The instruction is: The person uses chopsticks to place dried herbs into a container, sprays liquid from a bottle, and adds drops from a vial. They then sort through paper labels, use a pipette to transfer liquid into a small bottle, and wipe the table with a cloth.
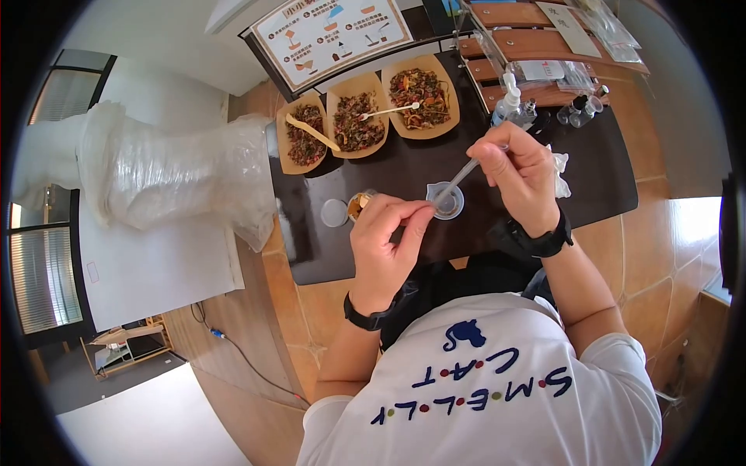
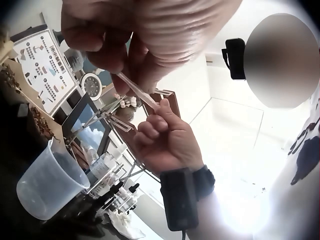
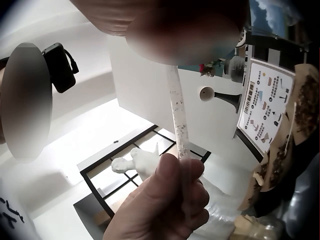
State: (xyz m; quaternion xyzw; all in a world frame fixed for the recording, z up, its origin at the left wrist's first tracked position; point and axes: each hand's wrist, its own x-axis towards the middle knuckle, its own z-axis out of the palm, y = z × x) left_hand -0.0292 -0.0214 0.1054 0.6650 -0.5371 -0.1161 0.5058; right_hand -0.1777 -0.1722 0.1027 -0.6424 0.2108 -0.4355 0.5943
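A slim translucent plastic dropper point(image 1: 464, 175) slants between my two hands, specks or droplets showing along its tube in the right wrist view. Its lower end is pinched between thumb and fingertips of my left hand point(image 1: 385, 242). My right hand point(image 1: 519, 172) grips the upper end, fingers curled round it. Below the dropper a small clear plastic cup point(image 1: 455, 211) with a pouring lip stands on the dark table point(image 1: 497, 241). Partly hidden behind my left hand is a small container point(image 1: 355, 208) with yellowish contents. Beside it lies a whitish round lid point(image 1: 334, 213).
Three paper trays of dried plant bits stand at the back, with a wooden scoop point(image 1: 312, 132) and a small pale fork point(image 1: 391, 111) on them. A pump bottle point(image 1: 509, 99), small bottles point(image 1: 584, 113) and crumpled tissue point(image 1: 561, 172) are at right. Plastic-wrapped bulk point(image 1: 179, 167) is left.
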